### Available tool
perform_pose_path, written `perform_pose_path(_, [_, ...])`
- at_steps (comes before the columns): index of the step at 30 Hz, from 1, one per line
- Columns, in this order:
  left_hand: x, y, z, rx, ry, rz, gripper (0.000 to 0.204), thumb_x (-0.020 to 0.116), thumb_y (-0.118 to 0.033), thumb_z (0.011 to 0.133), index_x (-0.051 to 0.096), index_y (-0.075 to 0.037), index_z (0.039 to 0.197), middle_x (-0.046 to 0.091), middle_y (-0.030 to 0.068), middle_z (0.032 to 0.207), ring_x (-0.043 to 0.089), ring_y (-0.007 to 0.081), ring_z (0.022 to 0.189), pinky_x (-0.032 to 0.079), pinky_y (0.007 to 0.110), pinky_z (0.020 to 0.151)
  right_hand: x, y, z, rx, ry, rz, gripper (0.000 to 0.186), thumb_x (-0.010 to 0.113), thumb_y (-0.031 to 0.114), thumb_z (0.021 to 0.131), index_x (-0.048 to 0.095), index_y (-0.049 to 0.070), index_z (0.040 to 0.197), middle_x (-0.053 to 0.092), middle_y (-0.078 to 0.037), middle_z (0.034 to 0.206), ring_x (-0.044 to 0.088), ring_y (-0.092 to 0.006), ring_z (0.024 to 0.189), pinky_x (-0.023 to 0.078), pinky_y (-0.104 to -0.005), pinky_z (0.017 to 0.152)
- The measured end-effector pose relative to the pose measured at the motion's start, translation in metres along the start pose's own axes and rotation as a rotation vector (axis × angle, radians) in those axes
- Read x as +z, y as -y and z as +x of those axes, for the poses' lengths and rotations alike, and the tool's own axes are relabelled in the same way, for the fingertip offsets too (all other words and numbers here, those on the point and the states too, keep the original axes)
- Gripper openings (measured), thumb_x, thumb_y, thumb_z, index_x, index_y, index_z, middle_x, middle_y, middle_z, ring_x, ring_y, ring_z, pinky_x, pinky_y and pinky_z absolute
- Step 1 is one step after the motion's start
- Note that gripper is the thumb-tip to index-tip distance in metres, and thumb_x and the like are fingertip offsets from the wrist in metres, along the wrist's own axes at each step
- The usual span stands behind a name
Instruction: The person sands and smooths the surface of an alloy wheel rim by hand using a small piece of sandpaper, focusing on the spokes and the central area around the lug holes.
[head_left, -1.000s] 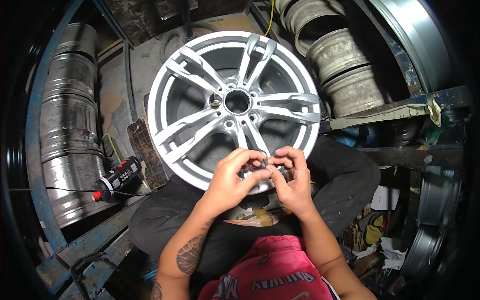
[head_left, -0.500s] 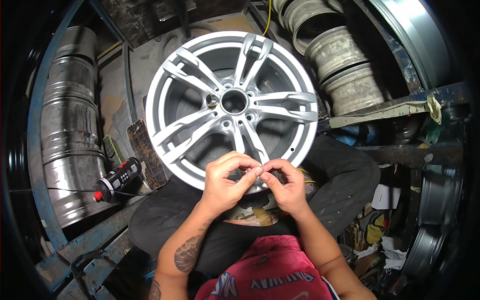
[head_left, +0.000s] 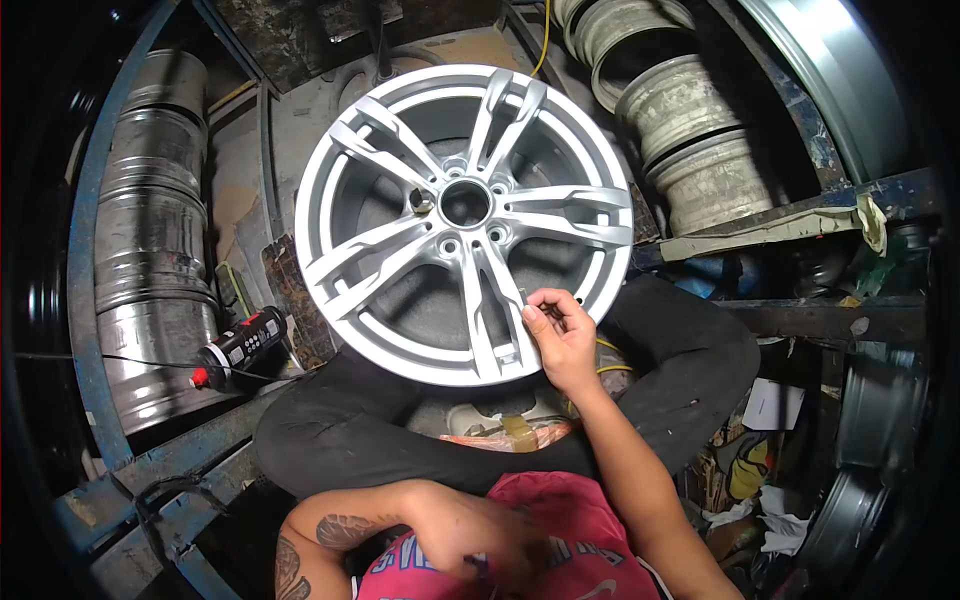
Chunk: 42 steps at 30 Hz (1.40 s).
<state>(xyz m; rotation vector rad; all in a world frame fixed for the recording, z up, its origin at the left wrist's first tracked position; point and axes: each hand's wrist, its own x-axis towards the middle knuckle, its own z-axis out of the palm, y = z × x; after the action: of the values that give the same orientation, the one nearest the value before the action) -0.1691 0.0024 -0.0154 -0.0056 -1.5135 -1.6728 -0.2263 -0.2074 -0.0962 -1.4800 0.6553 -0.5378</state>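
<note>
A silver five-double-spoke alloy wheel lies face up in front of me, with a small dark piece left of its hub. My right hand is at the wheel's lower spokes, thumb and finger closed on a small thin piece, too small to identify. My left hand is down against my pink shirt, its fingers blurred by motion. My crossed legs are under the wheel's near side.
Shiny steel cylinders stand in a row at left inside a blue frame, beside a black bottle with red cap. Worn rims stack at upper right; more rims and scraps lie at lower right. A yellow hose hangs behind.
My left hand has left my right hand and moved down onto my shirt. My right hand has moved slightly up, still pinching. The wheel appears in much the same place.
</note>
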Motion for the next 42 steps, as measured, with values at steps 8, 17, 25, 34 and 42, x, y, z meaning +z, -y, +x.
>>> perform_pose_path(8, [0.01, -0.009, 0.022, 0.194, -0.284, -0.416, 0.026, 0.067, -0.026, 0.099, 0.06, -0.003, 0.09, 0.062, 0.0192, 0.091, 0.06, 0.0354, 0.071, 0.048, 0.045, 0.065, 0.002, 0.003, 0.006, -0.013, 0.043, -0.006, 0.015, 0.071, 0.009, 0.101, 0.065, 0.0, 0.112, 0.061, 0.005, 0.093, 0.051, -0.0008, 0.079, 0.042, -0.0174, 0.071])
perform_pose_path(17, [0.045, -0.039, 0.155, 1.206, -0.723, -1.401, 0.019, 0.074, -0.016, 0.095, 0.066, 0.0, 0.091, 0.057, 0.0137, 0.101, 0.061, 0.0225, 0.075, 0.051, 0.031, 0.062, 0.001, 0.004, 0.011, -0.01, 0.052, -0.006, 0.012, 0.07, 0.008, 0.1, 0.066, 0.0, 0.108, 0.064, 0.002, 0.091, 0.055, -0.0039, 0.082, 0.045, -0.0205, 0.075])
perform_pose_path(25, [0.044, -0.08, 0.116, 0.868, -0.586, -1.81, 0.027, 0.084, -0.01, 0.087, 0.064, -0.004, 0.07, 0.044, 0.0117, 0.101, 0.058, 0.0239, 0.075, 0.052, 0.029, 0.061, -0.006, 0.006, 0.013, -0.015, 0.027, 0.075, 0.012, 0.073, 0.009, 0.099, 0.068, 0.0, 0.105, 0.066, 0.003, 0.091, 0.057, -0.0035, 0.081, 0.048, -0.0207, 0.075])
perform_pose_path(34, [0.041, -0.075, 0.123, 1.216, -0.793, -1.433, 0.043, 0.078, -0.005, 0.09, 0.052, -0.001, 0.056, 0.035, 0.0032, 0.082, 0.043, 0.0171, 0.054, 0.03, 0.029, 0.051, 0.003, 0.003, 0.014, 0.016, 0.048, 0.162, 0.014, 0.075, 0.01, 0.097, 0.069, 0.001, 0.106, 0.064, 0.005, 0.089, 0.054, -0.0017, 0.078, 0.046, -0.0186, 0.072])
perform_pose_path(42, [0.034, -0.07, 0.113, 0.839, -1.151, -0.933, 0.031, 0.078, -0.015, 0.094, 0.063, 0.0, 0.072, 0.052, 0.0104, 0.08, 0.051, 0.019, 0.063, 0.046, 0.03, 0.058, 0.003, 0.006, 0.012, 0.058, 0.015, 0.029, 0.015, 0.074, 0.004, 0.095, 0.07, 0.003, 0.109, 0.064, 0.004, 0.092, 0.055, -0.002, 0.078, 0.046, -0.0185, 0.071])
